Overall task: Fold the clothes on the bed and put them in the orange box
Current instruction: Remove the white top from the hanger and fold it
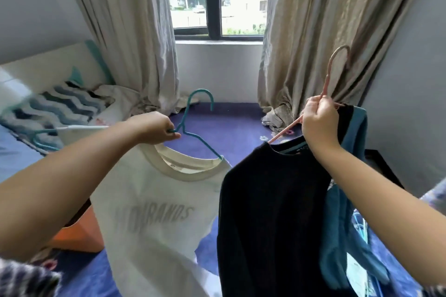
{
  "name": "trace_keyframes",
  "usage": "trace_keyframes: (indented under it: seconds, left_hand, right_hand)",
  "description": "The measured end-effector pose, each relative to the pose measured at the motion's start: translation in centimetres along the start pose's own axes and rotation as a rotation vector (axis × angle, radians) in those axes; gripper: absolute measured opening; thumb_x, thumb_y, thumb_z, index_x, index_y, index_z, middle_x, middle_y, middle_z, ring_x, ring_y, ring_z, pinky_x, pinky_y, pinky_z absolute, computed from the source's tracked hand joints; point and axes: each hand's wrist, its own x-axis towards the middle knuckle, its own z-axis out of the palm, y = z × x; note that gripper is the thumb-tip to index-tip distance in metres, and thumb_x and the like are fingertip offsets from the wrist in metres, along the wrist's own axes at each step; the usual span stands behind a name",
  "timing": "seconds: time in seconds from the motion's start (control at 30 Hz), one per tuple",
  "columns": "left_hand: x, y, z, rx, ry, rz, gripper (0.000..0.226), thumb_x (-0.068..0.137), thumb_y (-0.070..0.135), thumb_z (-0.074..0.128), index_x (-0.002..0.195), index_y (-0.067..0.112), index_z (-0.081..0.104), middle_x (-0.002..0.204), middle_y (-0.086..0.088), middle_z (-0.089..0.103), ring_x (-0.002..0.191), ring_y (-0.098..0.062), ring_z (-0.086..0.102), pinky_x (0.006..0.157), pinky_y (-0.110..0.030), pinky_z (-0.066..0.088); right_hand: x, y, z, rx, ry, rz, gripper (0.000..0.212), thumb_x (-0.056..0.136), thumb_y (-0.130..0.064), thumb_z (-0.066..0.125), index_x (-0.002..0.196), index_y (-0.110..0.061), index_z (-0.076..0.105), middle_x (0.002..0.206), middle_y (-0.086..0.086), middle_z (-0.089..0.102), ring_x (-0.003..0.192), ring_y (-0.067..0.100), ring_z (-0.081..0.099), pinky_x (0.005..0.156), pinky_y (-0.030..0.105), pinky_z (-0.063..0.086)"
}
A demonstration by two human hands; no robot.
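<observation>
two curtains (125,31) above purple bed (224,125)

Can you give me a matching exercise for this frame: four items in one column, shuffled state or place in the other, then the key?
Column 1
1. white T-shirt
2. black top
3. orange box
4. striped pillow

Column 2
A. on the pink hanger gripped by the right hand
B. lying far left
C. on the teal hanger gripped by the left hand
D. low left, partly behind the left forearm

Pairs: 1-C, 2-A, 3-D, 4-B
</observation>
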Motion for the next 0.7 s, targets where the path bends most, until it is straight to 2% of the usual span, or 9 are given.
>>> trace_keyframes:
  seconds: [0.2, 0.27, 0.33, 0.4, 0.47, 0.5, 0.57, 0.6, 0.7]
  left_hand:
    - [6.6, -2.3, 3.8, -0.273, 0.019, 0.120, 0.044, 0.093, 0.036, 0.051, 0.055, 0.016, 0.047, 0.061, -0.003, 0.053, 0.063, -0.022, 0.048, 0.057, -0.028, 0.034]
    - [9.0, -1.7, 4.4, -0.309, 0.033, 0.140, 0.045, 0.093, 0.038, 0.051, 0.054, 0.017, 0.048, 0.062, -0.001, 0.056, 0.066, -0.022, 0.051, 0.062, -0.029, 0.039]
    - [10.7, -0.3, 4.6, -0.302, -0.007, 0.158, 0.043, 0.094, 0.038, 0.049, 0.056, 0.017, 0.049, 0.068, -0.004, 0.059, 0.073, -0.024, 0.052, 0.062, -0.028, 0.039]
    - [12.0, 1.7, 4.6, -0.211, -0.105, 0.174, 0.038, 0.098, 0.034, 0.042, 0.072, 0.012, 0.060, 0.084, -0.010, 0.063, 0.080, -0.024, 0.050, 0.061, -0.029, 0.037]
    - [12.9, 3.6, 4.5, -0.113, -0.168, 0.163, 0.040, 0.101, 0.031, 0.032, 0.109, 0.005, 0.061, 0.113, -0.014, 0.061, 0.093, -0.026, 0.052, 0.073, -0.029, 0.037]
    - [13.3, 4.3, 4.2, -0.085, -0.166, 0.148, 0.042, 0.102, 0.029, 0.028, 0.119, 0.003, 0.056, 0.122, -0.013, 0.058, 0.100, -0.027, 0.053, 0.079, -0.030, 0.038]
    - [14.4, 4.9, 4.0, -0.033, -0.171, 0.106, 0.041, 0.102, 0.027, 0.028, 0.122, 0.003, 0.053, 0.124, -0.013, 0.056, 0.106, -0.029, 0.053, 0.088, -0.031, 0.039]
    - [15.0, 5.0, 4.0, -0.027, -0.172, 0.093, 0.039, 0.101, 0.026, 0.029, 0.122, 0.003, 0.053, 0.120, -0.012, 0.057, 0.101, -0.029, 0.052, 0.087, -0.030, 0.039]
    - [16.7, 5.5, 3.3, 0.005, -0.198, 0.056, 0.035, 0.100, 0.021, 0.031, 0.123, 0.006, 0.052, 0.095, -0.005, 0.048, 0.087, -0.023, 0.041, 0.075, -0.026, 0.033]
  right_hand:
    - [0.3, 3.0, 2.1, -0.094, 0.130, 0.123, 0.019, 0.089, -0.025, 0.030, 0.080, -0.015, 0.043, 0.080, 0.013, 0.054, 0.071, 0.025, 0.051, 0.068, 0.037, 0.043]
    - [0.5, 3.8, 1.8, -0.156, 0.196, 0.190, 0.018, 0.085, -0.027, 0.027, 0.072, -0.025, 0.040, 0.080, 0.014, 0.053, 0.060, 0.021, 0.046, 0.063, 0.034, 0.041]
    - [1.1, 4.2, 0.9, -0.225, 0.220, 0.329, 0.017, 0.082, -0.027, 0.029, 0.069, -0.025, 0.039, 0.076, 0.011, 0.050, 0.056, 0.016, 0.041, 0.057, 0.026, 0.037]
    - [1.9, 4.7, -0.2, -0.296, 0.183, 0.521, 0.022, 0.087, -0.017, 0.035, 0.066, -0.020, 0.038, 0.069, 0.007, 0.043, 0.051, 0.013, 0.041, 0.053, 0.020, 0.035]
    - [2.9, 4.8, -1.0, -0.274, 0.143, 0.659, 0.024, 0.091, -0.010, 0.035, 0.068, -0.012, 0.039, 0.064, 0.009, 0.039, 0.036, 0.013, 0.042, 0.041, 0.015, 0.033]
    - [3.6, 4.7, -1.4, -0.287, 0.146, 0.674, 0.020, 0.089, -0.015, 0.036, 0.074, -0.007, 0.046, 0.067, 0.015, 0.044, 0.038, 0.018, 0.048, 0.041, 0.018, 0.036]
    - [5.0, 4.6, -1.6, -0.549, 0.043, 0.603, 0.034, 0.093, -0.021, 0.038, 0.101, 0.005, 0.059, 0.098, 0.031, 0.057, 0.081, 0.035, 0.062, 0.069, 0.032, 0.048]
    - [5.5, 4.5, -1.5, -0.631, 0.007, 0.564, 0.038, 0.097, -0.020, 0.036, 0.112, 0.008, 0.057, 0.114, 0.031, 0.057, 0.102, 0.040, 0.057, 0.082, 0.036, 0.045]
    - [8.4, 3.4, -0.3, -0.757, -0.064, 0.436, 0.039, 0.101, -0.019, 0.031, 0.119, 0.007, 0.054, 0.125, 0.028, 0.053, 0.116, 0.042, 0.049, 0.090, 0.038, 0.041]
